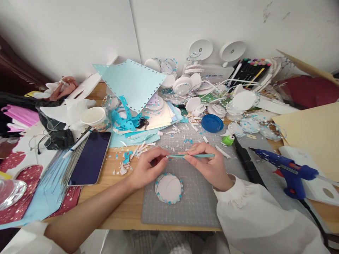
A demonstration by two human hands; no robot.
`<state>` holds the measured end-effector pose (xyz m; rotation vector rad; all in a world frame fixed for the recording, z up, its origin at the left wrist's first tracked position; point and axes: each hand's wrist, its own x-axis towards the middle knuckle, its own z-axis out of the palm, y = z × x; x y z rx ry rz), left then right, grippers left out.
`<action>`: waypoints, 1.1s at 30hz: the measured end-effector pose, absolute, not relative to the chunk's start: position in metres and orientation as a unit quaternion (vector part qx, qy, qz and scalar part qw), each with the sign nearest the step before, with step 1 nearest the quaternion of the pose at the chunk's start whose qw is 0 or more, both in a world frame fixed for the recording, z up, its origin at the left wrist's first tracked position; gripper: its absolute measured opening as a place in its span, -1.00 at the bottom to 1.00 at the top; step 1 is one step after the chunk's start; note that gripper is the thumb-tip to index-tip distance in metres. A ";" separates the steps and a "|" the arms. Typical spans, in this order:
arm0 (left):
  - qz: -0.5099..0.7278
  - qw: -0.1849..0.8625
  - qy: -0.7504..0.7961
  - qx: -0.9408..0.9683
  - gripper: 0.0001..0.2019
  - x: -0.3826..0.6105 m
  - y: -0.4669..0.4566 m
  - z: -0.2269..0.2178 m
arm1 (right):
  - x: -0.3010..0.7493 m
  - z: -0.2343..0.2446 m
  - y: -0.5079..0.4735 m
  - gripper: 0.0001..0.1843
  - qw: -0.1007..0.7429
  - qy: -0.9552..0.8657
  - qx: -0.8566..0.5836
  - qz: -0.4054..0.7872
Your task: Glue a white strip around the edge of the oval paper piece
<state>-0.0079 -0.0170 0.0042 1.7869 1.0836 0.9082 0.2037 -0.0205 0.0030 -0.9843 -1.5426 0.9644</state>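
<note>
The right hand [210,164] pinches a pair of pale teal tweezers [202,155] between its thumb and fingers, the tool lying nearly level with its tip aimed at the other hand; the left hand [149,165] is curled, thumb and index finger pressed together at the tweezers' tip; whatever may sit between those fingertips is too small to tell.

Just below the hands, on the near part of a grey cutting mat [196,208], lies a round white disc [168,188], its edge ringed with small blue and white pieces; neither hand touches it; the mat rests on a wooden table [119,217]. White and blue paper scraps [123,170] lie near the left hand, partly on bare wood; beyond the right hand are a blue round dish [212,123] and a small green object [227,140].

Farther out to the left, a phone [90,158] lies screen up, with a paper cup [94,116] behind it; to the right, a blue glue gun [295,171] lies on its side; at the back, a light blue sheet [131,83] leans over a stack of paper, beside a heap of white discs [182,84] with trimmed edges; dark-bodied pens [251,72] stand bunched behind the heap's right end.
</note>
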 end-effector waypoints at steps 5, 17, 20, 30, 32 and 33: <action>0.358 0.412 0.436 0.715 -0.81 -0.008 -0.017 0.003 | 0.204 0.003 -0.021 -0.88 0.509 -0.644 -0.408 0.401; 0.338 0.436 0.451 0.701 -0.80 -0.008 -0.016 0.007 | 0.204 0.002 -0.023 -0.86 0.516 -0.675 -0.375 0.370; 0.339 0.441 0.450 0.698 -0.79 -0.008 -0.016 0.006 | 0.204 0.001 -0.024 -0.87 0.518 -0.676 -0.380 0.362; 0.340 0.451 0.436 0.700 -0.72 -0.009 -0.017 0.011 | 0.203 0.006 -0.024 -0.90 0.529 -0.664 -0.406 0.338; 0.344 0.453 0.430 0.701 -0.71 -0.009 -0.017 0.011 | 0.203 0.006 -0.024 -0.90 0.532 -0.661 -0.408 0.337; 0.346 0.453 0.429 0.701 -0.71 -0.009 -0.017 0.010 | 0.203 0.006 -0.024 -0.90 0.533 -0.661 -0.408 0.334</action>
